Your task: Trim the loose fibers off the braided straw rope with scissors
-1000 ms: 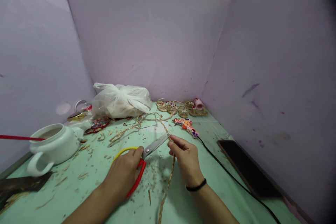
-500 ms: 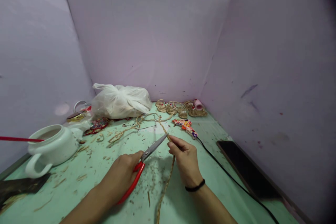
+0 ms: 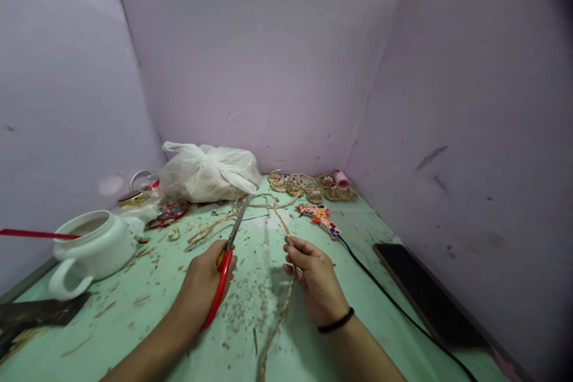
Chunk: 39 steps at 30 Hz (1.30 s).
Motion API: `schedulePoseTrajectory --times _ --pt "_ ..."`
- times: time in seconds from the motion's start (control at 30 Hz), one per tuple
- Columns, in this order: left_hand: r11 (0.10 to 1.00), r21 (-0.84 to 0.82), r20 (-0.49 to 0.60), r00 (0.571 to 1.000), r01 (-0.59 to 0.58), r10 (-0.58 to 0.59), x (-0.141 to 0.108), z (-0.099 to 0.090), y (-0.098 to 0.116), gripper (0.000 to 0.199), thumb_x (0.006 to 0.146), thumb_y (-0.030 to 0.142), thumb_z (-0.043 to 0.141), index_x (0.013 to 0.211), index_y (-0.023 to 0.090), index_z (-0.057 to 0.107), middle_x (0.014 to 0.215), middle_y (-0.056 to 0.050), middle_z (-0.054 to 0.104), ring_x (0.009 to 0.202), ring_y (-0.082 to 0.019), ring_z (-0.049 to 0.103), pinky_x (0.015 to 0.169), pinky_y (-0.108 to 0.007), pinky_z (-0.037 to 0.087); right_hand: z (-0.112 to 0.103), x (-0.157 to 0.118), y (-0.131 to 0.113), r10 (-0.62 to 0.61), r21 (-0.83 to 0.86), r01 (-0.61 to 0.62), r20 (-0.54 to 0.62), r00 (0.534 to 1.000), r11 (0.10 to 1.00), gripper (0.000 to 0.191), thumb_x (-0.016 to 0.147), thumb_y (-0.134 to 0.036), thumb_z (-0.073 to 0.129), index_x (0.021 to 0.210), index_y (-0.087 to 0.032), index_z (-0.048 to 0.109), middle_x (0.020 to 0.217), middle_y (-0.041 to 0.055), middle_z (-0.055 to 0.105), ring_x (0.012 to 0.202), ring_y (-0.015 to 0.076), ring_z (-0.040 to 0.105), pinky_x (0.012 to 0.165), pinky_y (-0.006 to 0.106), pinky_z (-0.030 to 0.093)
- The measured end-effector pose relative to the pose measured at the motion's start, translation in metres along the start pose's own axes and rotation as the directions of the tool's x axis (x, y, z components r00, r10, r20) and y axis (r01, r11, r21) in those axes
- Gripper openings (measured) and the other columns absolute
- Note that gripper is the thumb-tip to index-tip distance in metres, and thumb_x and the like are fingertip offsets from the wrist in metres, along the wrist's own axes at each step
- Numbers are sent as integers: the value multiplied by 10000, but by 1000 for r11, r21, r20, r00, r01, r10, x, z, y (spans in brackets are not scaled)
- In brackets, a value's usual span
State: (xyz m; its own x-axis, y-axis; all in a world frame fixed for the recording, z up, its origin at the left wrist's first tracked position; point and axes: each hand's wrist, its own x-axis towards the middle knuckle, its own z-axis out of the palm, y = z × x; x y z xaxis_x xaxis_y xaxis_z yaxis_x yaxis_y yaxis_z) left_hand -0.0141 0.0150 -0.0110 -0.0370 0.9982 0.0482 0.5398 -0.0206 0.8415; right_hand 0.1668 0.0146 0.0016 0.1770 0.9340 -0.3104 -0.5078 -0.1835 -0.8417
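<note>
My left hand (image 3: pixel 206 277) is wrapped round the red handles of a pair of scissors (image 3: pixel 221 292), whose closed-looking blades point up and away, apart from the rope. A braided straw rope (image 3: pixel 280 316) runs from the near edge of view up past my right hand (image 3: pixel 316 274), which pinches it between thumb and fingers. Beyond that hand the rope (image 3: pixel 281 219) continues to loose loops on the green table. My right wrist wears a black band.
A white pot (image 3: pixel 96 245) with a red stick stands left, near a dark blade-like tool (image 3: pixel 45 316). Behind are a white plastic bag (image 3: pixel 210 173) and coiled straw pieces (image 3: pixel 295 185). Right are a patterned corded tool (image 3: pixel 320 218) and a dark flat device (image 3: pixel 425 295). Purple panels surround the table (image 3: pixel 179 358).
My left hand has drawn the scissors left, away from the rope, and their tips now point more upward. My right hand still holds the rope, slightly nearer me.
</note>
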Motion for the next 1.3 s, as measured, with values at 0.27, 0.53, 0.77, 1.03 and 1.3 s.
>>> schedulePoseTrajectory --times 0.27,0.53,0.77,1.03,1.3 --pt "933 -346 45 995 102 -92 1 3 5 311 708 393 536 919 184 443 642 9 580 441 -104 521 345 -180 373 3 -7 13 280 -148 -254 185 942 956 281 498 -144 681 771 -117 620 520 -57 493 432 40 420 440 182 388" --pt "821 -503 166 963 268 -212 -1 0 14 347 613 273 601 900 182 429 620 18 600 371 -53 463 313 -132 313 5 -11 21 361 -377 -249 263 895 892 223 454 -186 688 631 -129 564 480 -49 499 399 39 413 385 166 325" --pt "868 -394 214 949 303 -234 -7 3 17 303 633 276 602 869 186 435 375 92 468 278 -51 361 287 -133 273 10 -17 32 375 -436 -222 303 876 872 262 395 -195 700 530 -158 479 396 -64 507 331 54 424 362 195 353" --pt "887 -402 274 955 225 -118 -12 8 16 346 607 321 636 846 171 435 453 78 484 362 -83 462 307 -155 349 12 -24 38 417 -498 -176 428 802 849 289 382 -224 740 470 -149 476 381 -53 520 313 52 441 354 182 364" --pt "859 -445 303 945 251 -120 -16 10 20 301 598 197 578 857 170 428 452 81 468 351 -68 421 311 -150 329 7 -30 34 461 -521 -120 597 657 845 211 447 -188 734 448 -133 530 398 -60 499 344 23 415 373 148 320"
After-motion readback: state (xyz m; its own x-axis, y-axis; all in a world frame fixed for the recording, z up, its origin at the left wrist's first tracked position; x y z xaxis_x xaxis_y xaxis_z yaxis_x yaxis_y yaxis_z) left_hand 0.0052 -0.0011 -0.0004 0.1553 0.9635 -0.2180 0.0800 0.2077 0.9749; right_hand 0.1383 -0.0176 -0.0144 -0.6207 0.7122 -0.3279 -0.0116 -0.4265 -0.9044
